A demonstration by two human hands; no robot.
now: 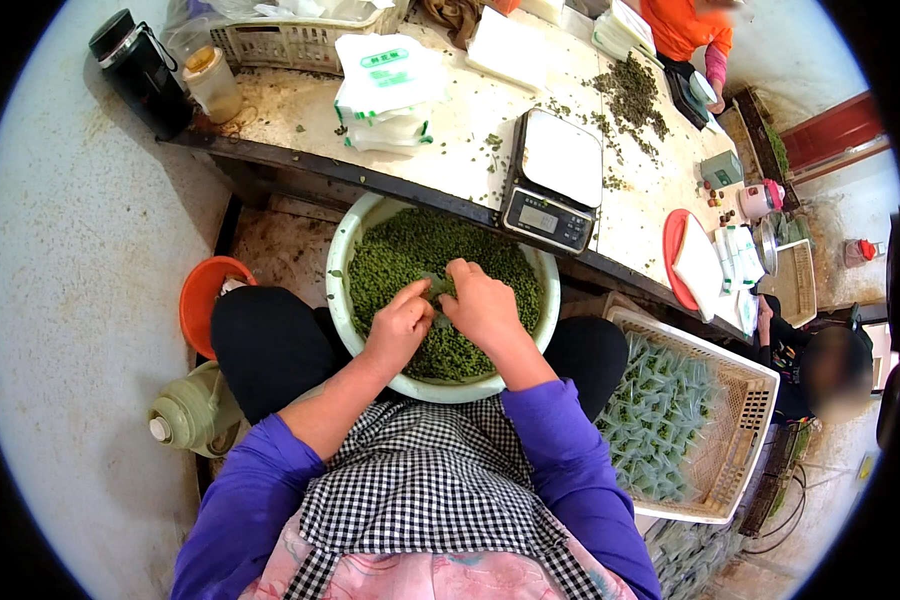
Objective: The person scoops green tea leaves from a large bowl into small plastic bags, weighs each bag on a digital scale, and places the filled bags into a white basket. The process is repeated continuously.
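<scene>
A pale green basin (pixel 338 290) full of small green peppercorn-like berries (pixel 400 245) stands between my knees. Over its middle, my left hand (pixel 398 325) and my right hand (pixel 482 308) come close together, both with fingers pinched. A small clear plastic bag (pixel 436 287) shows between the fingertips, gripped from both sides. Its lower part is mostly hidden by my fingers, and how full it is I cannot tell. To my right, a cream plastic crate (pixel 735 425) holds many small filled clear bags (pixel 660 425).
A table ahead bears a digital scale (pixel 550 180), a stack of white printed bags (pixel 385 85), scattered berries (pixel 630 100) and a red tray (pixel 677 255). At left are an orange bucket (pixel 202 290), a green thermos jug (pixel 192 410) and a black flask (pixel 140 75). Two people sit beyond at right.
</scene>
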